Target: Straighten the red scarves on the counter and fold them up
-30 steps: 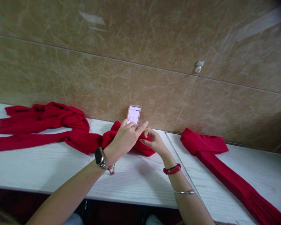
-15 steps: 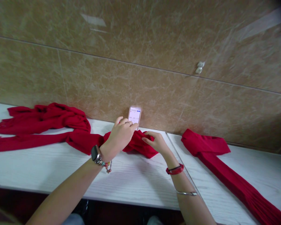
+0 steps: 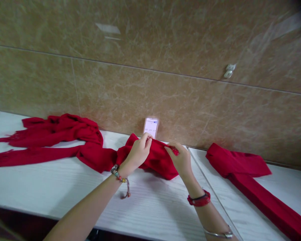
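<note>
A red scarf (image 3: 163,162) lies bunched on the white table, and both hands grip its upper edge. My left hand (image 3: 140,150) pinches the fabric between thumb and fingers, just in front of the phone. My right hand (image 3: 180,159) pinches the same edge a short way to the right, so the cloth between them is drawn fairly straight. Behind the left hand a phone (image 3: 151,126) leans against the wall with a timer on its screen; its lower part is hidden.
More red fabric with fringed ends (image 3: 65,130) lies heaped on the left. On the right, a folded red scarf (image 3: 248,164) runs toward the near edge of the white table (image 3: 130,214). A brown marbled wall (image 3: 140,90) rises behind, with a small white figure (image 3: 229,71) on it.
My left hand has come down from over the phone and now pinches the scarf's edge. My right hand has closed on the cloth, which is lifted and pulled straighter.
</note>
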`<act>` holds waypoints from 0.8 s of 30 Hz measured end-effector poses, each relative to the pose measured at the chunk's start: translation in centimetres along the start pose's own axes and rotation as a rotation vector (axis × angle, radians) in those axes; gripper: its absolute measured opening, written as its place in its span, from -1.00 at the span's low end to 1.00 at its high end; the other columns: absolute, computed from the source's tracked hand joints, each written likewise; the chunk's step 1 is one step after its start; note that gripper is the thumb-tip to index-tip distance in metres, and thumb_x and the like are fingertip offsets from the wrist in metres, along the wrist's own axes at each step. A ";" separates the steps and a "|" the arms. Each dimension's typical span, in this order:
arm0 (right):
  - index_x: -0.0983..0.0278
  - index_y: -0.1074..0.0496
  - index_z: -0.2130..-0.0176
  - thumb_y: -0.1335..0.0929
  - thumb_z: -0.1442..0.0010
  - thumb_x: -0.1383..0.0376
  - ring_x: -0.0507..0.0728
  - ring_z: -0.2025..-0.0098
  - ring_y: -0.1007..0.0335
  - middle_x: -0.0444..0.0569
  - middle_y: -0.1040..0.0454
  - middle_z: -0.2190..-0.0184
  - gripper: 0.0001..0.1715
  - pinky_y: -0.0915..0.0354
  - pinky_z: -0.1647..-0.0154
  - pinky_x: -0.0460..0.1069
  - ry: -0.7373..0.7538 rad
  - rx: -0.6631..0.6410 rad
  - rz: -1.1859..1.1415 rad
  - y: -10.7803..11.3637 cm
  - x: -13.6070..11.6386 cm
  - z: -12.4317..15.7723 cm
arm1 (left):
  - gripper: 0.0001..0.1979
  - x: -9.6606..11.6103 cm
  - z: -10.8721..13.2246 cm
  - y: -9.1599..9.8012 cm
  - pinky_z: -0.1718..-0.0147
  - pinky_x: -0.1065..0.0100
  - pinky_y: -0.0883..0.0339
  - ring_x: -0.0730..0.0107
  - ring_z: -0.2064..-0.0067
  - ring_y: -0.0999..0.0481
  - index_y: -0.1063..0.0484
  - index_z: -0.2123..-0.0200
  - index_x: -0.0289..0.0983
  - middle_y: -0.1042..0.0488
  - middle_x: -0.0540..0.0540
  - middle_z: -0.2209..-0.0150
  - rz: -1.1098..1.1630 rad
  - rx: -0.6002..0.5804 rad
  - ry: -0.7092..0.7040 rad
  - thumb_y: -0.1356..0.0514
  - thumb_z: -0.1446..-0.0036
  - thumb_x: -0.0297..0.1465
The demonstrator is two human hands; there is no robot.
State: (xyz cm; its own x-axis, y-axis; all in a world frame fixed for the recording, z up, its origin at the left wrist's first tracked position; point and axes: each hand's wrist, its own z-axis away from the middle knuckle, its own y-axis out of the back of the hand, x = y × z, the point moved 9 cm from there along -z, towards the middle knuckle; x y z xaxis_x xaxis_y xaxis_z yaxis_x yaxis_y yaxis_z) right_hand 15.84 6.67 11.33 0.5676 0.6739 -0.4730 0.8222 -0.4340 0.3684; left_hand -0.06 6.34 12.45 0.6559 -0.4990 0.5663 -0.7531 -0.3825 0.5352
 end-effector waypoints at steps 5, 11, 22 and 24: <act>0.24 -0.39 0.43 -0.31 -0.08 0.19 0.08 0.45 -0.34 -0.09 -0.45 0.50 -0.83 -0.25 0.39 -0.04 -0.033 -0.118 -0.125 -0.3 -1.2 -0.3 | -0.85 1.3 -0.3 3.6 0.33 0.39 -0.25 0.35 0.34 -0.44 -0.27 0.31 -0.26 -0.44 -0.05 0.39 -0.107 0.153 -0.104 0.07 -0.21 -0.45; 0.24 -0.37 0.44 -0.29 -0.05 0.28 0.08 0.46 -0.34 -0.08 -0.44 0.50 -0.91 -0.24 0.41 -0.04 -0.014 -0.131 -0.018 -0.4 -2.1 -0.5 | -0.80 3.5 -0.4 7.2 0.25 0.34 -0.23 0.32 0.29 -0.42 -0.28 0.31 -0.26 -0.43 -0.08 0.37 -0.305 0.305 -0.221 0.11 -0.23 -0.45; 0.24 -0.41 0.49 -0.31 -0.02 0.25 0.09 0.46 -0.37 -0.08 -0.49 0.51 -0.87 -0.25 0.42 -0.04 -0.152 -0.091 -0.007 1.4 -2.8 -4.2 | -0.79 2.5 -2.3 10.4 0.29 0.34 -0.22 0.27 0.28 -0.46 -0.34 0.26 -0.26 -0.48 -0.12 0.35 -0.493 0.342 0.053 0.08 -0.22 -0.47; 0.23 -0.44 0.48 -0.32 0.00 0.29 0.09 0.45 -0.39 -0.08 -0.51 0.49 -0.90 -0.25 0.40 -0.04 -0.164 -0.075 0.034 1.6 -3.9 -5.1 | -0.78 1.7 -2.2 11.3 0.27 0.33 -0.23 0.25 0.23 -0.46 -0.35 0.25 -0.27 -0.48 -0.15 0.30 -0.451 0.382 0.187 0.08 -0.22 -0.48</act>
State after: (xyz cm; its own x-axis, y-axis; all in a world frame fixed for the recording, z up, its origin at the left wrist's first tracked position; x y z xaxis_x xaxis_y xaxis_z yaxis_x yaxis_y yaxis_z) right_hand 14.75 6.39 17.85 0.5994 0.5507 -0.5809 0.8004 -0.4047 0.4422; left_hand -7.37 2.84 20.87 0.8853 -0.0919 0.4559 -0.3421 -0.7928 0.5045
